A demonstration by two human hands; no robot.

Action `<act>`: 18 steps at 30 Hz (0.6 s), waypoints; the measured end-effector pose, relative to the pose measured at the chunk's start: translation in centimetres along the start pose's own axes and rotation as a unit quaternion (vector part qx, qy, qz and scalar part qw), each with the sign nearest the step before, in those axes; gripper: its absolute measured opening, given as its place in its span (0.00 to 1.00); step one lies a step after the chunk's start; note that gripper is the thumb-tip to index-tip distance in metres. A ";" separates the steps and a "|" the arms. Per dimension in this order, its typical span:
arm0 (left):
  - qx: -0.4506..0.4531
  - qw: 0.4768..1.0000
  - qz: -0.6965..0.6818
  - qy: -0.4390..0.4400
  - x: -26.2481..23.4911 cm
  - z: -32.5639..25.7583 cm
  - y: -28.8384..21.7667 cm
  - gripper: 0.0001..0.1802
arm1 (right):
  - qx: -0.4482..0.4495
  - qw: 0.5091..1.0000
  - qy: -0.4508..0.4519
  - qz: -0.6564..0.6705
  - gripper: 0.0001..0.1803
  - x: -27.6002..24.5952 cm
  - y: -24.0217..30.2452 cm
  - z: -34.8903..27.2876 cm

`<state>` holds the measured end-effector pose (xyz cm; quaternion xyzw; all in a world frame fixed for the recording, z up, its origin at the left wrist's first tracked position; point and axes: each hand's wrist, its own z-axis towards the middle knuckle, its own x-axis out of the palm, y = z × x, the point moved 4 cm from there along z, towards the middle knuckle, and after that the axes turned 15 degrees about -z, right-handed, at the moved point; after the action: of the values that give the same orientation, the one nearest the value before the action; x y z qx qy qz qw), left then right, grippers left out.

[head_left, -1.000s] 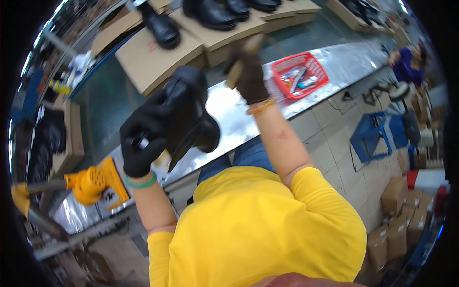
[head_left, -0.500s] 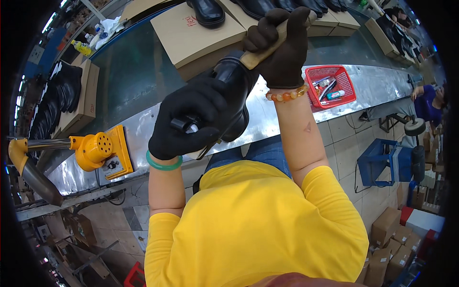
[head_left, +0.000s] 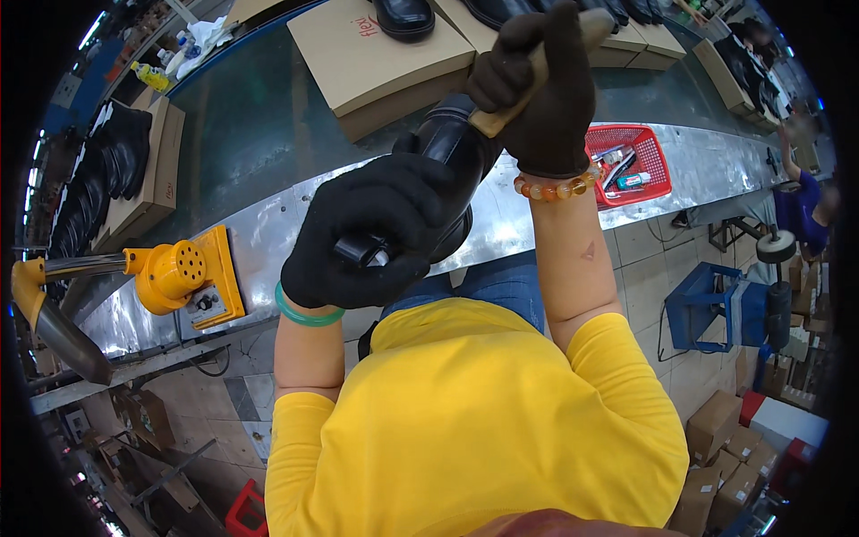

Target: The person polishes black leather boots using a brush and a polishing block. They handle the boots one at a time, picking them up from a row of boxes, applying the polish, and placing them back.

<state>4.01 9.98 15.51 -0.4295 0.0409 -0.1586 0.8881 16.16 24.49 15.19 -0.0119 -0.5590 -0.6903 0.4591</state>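
Note:
A black leather shoe [head_left: 454,148] is held up tilted over the bench's near edge. My left hand [head_left: 353,215], in a black glove, is closed round it, covering much of its side. A small black cylinder with a pale end [head_left: 358,251] also sits between that hand's fingers; its kind is unclear. My right hand [head_left: 559,116], in a dark brown glove, has its fingers wrapped round a wooden-handled tool [head_left: 491,123]. The tool's near end lies at the shoe's upper part, and I cannot tell whether they touch. The glove hides its middle.
A red plastic basket [head_left: 664,166] holding small items stands on the metal-edged bench [head_left: 716,161] at right. Brown cardboard boxes [head_left: 380,54] carry black shoes at the back. A yellow machine [head_left: 174,277] stands left, near more shoes [head_left: 121,152]. Another person [head_left: 798,210] is far right.
My right hand and the wooden-handled tool have moved slightly to the right. The shoe and my left hand have shifted a little the same way, both grips unchanged.

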 end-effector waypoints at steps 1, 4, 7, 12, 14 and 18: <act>-0.002 1.000 -0.006 0.006 -0.1 -0.1 0.1 0.12 | 0.017 0.999 -0.017 -0.032 0.20 0.4 0.2 -0.1; -0.005 1.000 0.002 0.014 0.0 0.1 0.4 0.11 | 0.053 0.980 -0.051 -0.185 0.17 2.2 0.5 -0.1; -0.008 1.000 -0.003 0.015 0.1 0.4 0.5 0.10 | 0.067 0.973 -0.015 -0.220 0.16 2.0 0.5 0.7; -0.018 1.000 -0.007 0.017 0.0 1.0 0.5 0.09 | 0.060 0.995 0.000 0.079 0.21 -0.7 -0.3 1.2; -0.023 1.000 0.003 0.018 -0.1 1.3 0.6 0.09 | 0.073 0.991 0.005 0.116 0.22 -1.9 -0.6 1.4; -0.019 1.000 0.000 0.018 -0.5 1.3 0.8 0.09 | 0.092 0.987 0.013 0.129 0.22 -2.0 -0.7 1.1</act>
<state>4.04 11.56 15.63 -0.4430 0.0599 -0.1653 0.8791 16.27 26.55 14.03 -0.0325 -0.6082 -0.5708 0.5507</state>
